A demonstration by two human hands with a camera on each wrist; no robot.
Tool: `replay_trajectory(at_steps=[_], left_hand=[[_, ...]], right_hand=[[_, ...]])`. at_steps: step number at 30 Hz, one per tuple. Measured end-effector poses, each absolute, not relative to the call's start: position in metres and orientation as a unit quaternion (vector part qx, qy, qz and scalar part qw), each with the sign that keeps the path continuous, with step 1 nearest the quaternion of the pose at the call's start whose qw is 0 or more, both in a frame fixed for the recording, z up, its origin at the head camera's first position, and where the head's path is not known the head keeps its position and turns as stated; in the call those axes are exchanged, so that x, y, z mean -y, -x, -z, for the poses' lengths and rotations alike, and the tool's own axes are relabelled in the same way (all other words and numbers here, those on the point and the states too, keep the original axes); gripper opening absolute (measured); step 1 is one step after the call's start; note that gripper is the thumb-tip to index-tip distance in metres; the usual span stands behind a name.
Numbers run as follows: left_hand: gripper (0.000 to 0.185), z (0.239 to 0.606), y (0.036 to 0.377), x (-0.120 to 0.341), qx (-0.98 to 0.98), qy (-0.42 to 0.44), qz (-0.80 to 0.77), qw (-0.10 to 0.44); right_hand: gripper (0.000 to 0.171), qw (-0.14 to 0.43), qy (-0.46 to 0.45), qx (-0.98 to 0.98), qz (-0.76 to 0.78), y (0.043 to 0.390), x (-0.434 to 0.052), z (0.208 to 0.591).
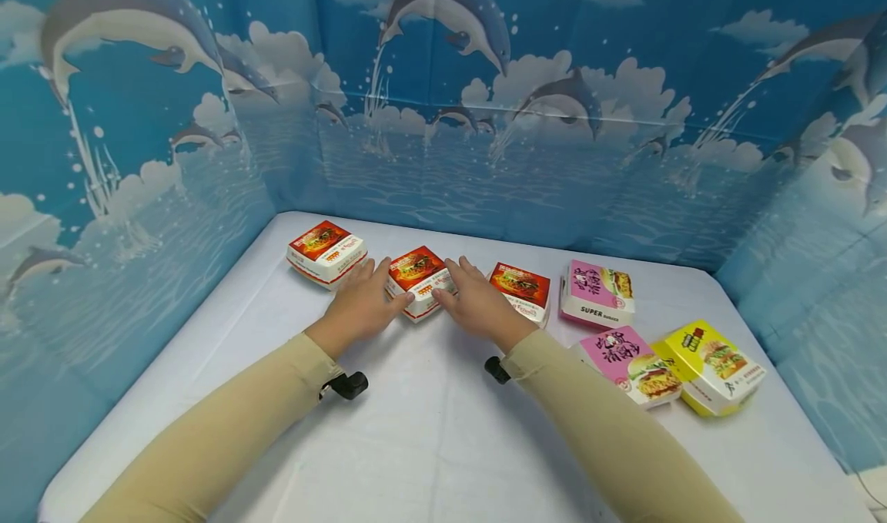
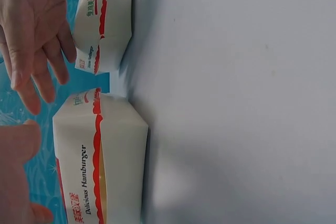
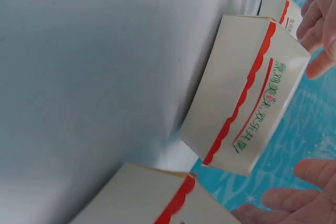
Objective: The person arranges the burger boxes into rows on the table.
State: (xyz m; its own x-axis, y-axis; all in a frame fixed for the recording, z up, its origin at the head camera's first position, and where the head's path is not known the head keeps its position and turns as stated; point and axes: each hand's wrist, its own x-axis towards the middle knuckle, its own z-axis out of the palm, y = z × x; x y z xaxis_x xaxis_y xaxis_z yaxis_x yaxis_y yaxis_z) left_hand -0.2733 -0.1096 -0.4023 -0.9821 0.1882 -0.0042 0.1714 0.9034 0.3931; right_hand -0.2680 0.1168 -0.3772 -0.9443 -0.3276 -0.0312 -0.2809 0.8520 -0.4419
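A fabric backdrop [image 1: 450,169], creased and hanging in soft folds, wraps the scene from 9 o'clock over 12 to 3, printed with leaping dolphins, clouds and rippled water. Below it spreads the worktop [image 1: 388,446], a smooth white surface with rounded far corners. The tan left sleeve [image 1: 229,423] reaches in from 7 o'clock and the matching right sleeve [image 1: 610,430] from 5, both of plain, fine-looking cloth.

At the worktop's 3 o'clock sits a yellow box [image 1: 714,369] with angled sides and a burger printed on its lid. At its 9 o'clock, close against it, lies the front pink box [image 1: 627,365]; the back pink box [image 1: 597,292] sits near that one's 11 o'clock (its front edge reads SUPER BURGER).

The left hand [image 1: 360,303] and the right hand [image 1: 478,300] have their fingers extended, uncurled, at the 9 and 3 o'clock sides of the middle red-topped box [image 1: 420,276], which rests toward the worktop's 11 o'clock. Whether any fingertip presses its card walls, I cannot tell. The left red-topped box [image 1: 327,252] lies between its 9 and 10 o'clock, the right red-topped box [image 1: 521,288] at its 3, partly behind the right hand. In the wrist views, scalloped red bands run along white, faceted cartons.

Smallest, a black wrist piece [image 1: 349,385] juts out beside the left cuff.
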Motion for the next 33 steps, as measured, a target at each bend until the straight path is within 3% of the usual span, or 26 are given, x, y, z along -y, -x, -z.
replay_trajectory(at_steps=[10, 33], left_hand=[[0.095, 0.407, 0.277, 0.099, -0.961, -0.047, -0.271, 0.042], [0.092, 0.412, 0.281, 0.098, -0.944, -0.032, -0.318, 0.085]], right_hand=[[0.074, 0.069, 0.131, -0.958, 0.245, 0.277, -0.101, 0.380], [0.071, 0.075, 0.090, -0.973, 0.201, 0.285, -0.083, 0.385]])
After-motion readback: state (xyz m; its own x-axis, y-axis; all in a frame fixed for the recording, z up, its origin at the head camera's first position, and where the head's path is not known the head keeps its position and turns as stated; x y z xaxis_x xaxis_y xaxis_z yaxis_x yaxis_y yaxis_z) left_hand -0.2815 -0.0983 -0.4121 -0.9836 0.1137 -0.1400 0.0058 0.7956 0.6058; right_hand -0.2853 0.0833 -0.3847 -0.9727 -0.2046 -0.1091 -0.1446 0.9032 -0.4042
